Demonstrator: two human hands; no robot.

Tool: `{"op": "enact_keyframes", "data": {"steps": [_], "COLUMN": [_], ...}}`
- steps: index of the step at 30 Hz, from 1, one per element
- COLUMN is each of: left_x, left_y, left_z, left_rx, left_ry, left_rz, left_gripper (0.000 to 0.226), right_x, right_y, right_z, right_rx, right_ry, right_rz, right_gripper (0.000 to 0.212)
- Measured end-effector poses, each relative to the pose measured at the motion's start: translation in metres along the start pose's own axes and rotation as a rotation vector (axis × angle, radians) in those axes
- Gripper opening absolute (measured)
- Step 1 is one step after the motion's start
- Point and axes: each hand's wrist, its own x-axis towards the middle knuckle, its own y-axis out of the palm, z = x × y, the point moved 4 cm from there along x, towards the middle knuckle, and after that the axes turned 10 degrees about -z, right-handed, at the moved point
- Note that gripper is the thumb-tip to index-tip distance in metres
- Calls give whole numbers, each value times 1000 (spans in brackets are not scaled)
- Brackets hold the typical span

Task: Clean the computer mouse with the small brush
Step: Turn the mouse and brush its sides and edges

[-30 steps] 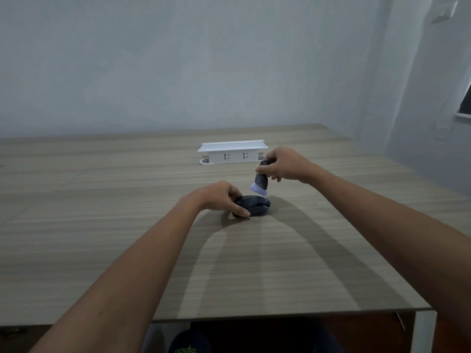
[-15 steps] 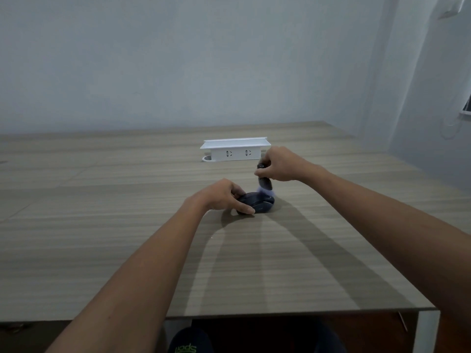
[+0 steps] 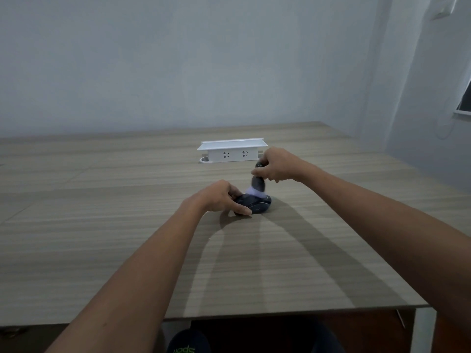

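A dark computer mouse (image 3: 257, 204) lies on the wooden table (image 3: 127, 238) near its middle. My left hand (image 3: 220, 197) grips the mouse from its left side, thumb along the near edge. My right hand (image 3: 276, 164) holds a small dark brush (image 3: 258, 184) upright by its handle, just above the mouse. The brush's pale bristles rest on the mouse's top. Part of the mouse is hidden under my left fingers.
A white power socket box (image 3: 231, 150) stands on the table just behind my hands, over a round cable hole. The table's near edge runs close to my body, and its right edge lies beyond my right arm. Walls close off the back and right.
The brush has moved back and forth over the mouse: it dipped lower half a second ago and now sits slightly higher and more to the left on the mouse's top. My left hand keeps its hold.
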Motion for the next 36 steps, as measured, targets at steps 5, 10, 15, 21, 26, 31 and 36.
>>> {"op": "enact_keyframes", "data": {"steps": [5,10,15,21,26,31,36], "left_x": [1,2,-1,-1,-2,-1,-2], "left_y": [0,0,1,3,3,3,4], "left_z": [0,0,0,-1,-4,-3,-3], "left_rx": [14,32,7,25,22,24,19], "left_ry": [-2,-2,-3,-12,-6,-19,-5], "left_rz": [11,14,4,10,-1,-12,-20], "left_gripper": [55,61,53,54,55,46,46], "right_x": [-7,-10,-15,-20,-23,-27,-27], "right_y": [-3,-2,-8,-6,-12,-6,-7], "right_z": [-8,5,-6,-3,-24,-20,-32], "right_rx": [-108,131,-94,203,-35,284,111], "right_ry": [6,20,68,78,129,124,171], "right_rz": [42,-9,-42,1,7,-25,-49], "right_gripper": [31,28,31,20,18,22,21]}}
